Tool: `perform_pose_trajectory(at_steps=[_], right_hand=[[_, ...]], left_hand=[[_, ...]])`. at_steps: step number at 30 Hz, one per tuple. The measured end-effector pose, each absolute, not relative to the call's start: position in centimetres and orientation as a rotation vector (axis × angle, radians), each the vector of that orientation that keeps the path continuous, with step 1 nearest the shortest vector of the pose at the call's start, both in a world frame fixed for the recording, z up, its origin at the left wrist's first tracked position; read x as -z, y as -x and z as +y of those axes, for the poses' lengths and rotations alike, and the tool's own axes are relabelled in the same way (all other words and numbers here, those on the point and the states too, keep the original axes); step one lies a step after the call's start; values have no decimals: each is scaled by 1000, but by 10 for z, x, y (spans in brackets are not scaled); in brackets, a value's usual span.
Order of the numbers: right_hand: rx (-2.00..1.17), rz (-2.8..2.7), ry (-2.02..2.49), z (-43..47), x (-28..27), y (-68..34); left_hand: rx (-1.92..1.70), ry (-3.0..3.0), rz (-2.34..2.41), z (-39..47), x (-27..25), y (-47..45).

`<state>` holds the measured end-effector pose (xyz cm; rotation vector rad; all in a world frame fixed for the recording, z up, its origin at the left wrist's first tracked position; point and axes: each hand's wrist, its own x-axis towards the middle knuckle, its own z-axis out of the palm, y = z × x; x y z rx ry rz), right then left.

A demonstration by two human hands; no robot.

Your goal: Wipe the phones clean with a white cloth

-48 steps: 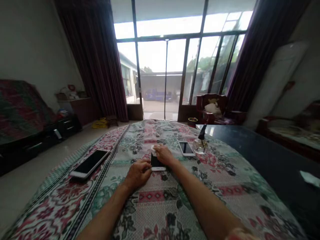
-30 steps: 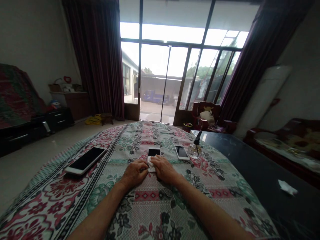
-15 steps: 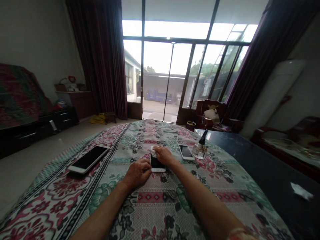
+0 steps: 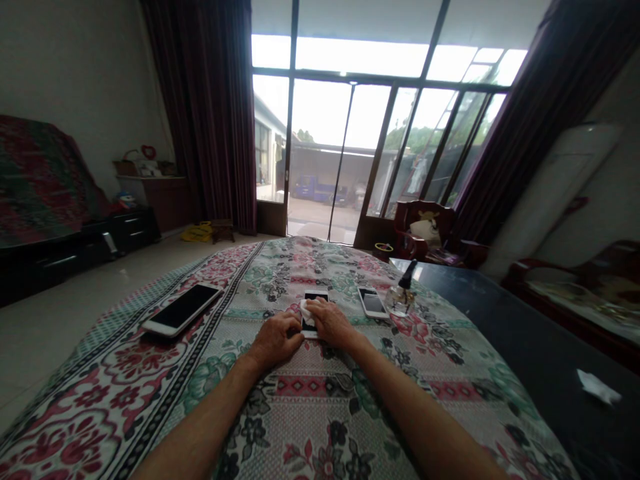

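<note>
On the flowered tablecloth [image 4: 305, 407] a white smartphone [image 4: 318, 295] with a dark screen lies face up. My left hand [image 4: 277, 339] is closed at its lower left edge, fingers curled against the side. Pressed to the screen is a white tissue [image 4: 306, 313], gripped in the closed fingers of my right hand [image 4: 331, 321]. That hand covers much of the phone's middle and right side. Another white smartphone [image 4: 373, 303] lies to the right, beside a clear bottle [image 4: 400, 300] with a black spray top. A larger white-edged phone or tablet [image 4: 184, 311] rests at the left.
A dark table [image 4: 505, 333] adjoins on the right, with a crumpled white tissue [image 4: 599, 387] on it. Beyond stand a wooden armchair [image 4: 425, 223] and glass doors [image 4: 330, 160]. Black drawers [image 4: 133, 230] line the left wall.
My right hand has slid the tissue from the phone's top toward its middle, uncovering the upper end of the screen. My left hand stays at the phone's edge.
</note>
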<state>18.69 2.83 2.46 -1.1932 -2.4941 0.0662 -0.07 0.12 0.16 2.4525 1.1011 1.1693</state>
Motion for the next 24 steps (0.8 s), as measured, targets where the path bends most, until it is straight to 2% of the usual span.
perform_pose_trajectory(at_steps=[10, 24], right_hand=[[-155, -2510, 1079, -10, -21, -191], [-175, -2430, 1065, 4, -17, -196]], left_hand=[[-1158, -2442, 1146, 2, 2, 2], [-1146, -2462, 1118, 3, 3, 3]])
